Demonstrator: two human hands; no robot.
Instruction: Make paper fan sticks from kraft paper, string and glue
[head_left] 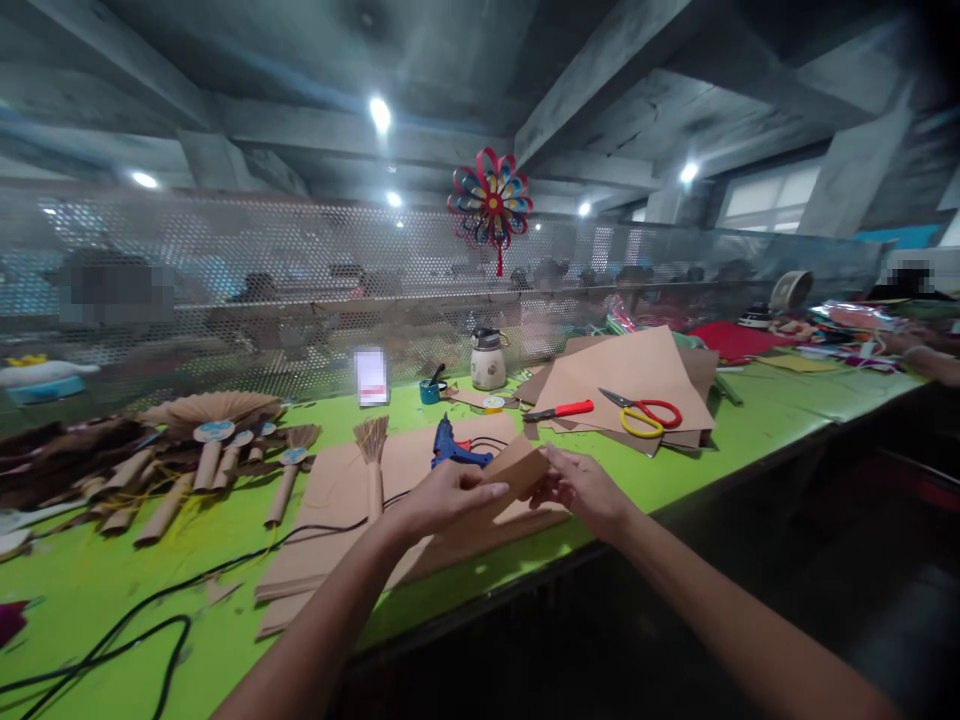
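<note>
Both of my hands grip a folded strip of brown kraft paper [514, 468], held tilted above a stack of brown paper sheets [330, 500]. My left hand [448, 495] pinches its left part, thumb on top. At its right end, the fingers of my right hand [577, 485] are closed on the paper; some fingertips are hidden behind it. Just beyond my left hand a blue glue gun [454, 445] rests on the stack. Left of it lies a rolled paper handle with a fringed, brush-like top [373, 470].
Several fan-shaped paper pieces with handles [210, 440] lie at left on the green table [225, 660]. A black cord [225, 570] crosses it. Right are a red-handled knife [562, 410], scissors [645, 412] and paper sheets [637, 370]. A perforated metal screen [315, 260] stands behind. Another person's arm [934, 360] shows far right.
</note>
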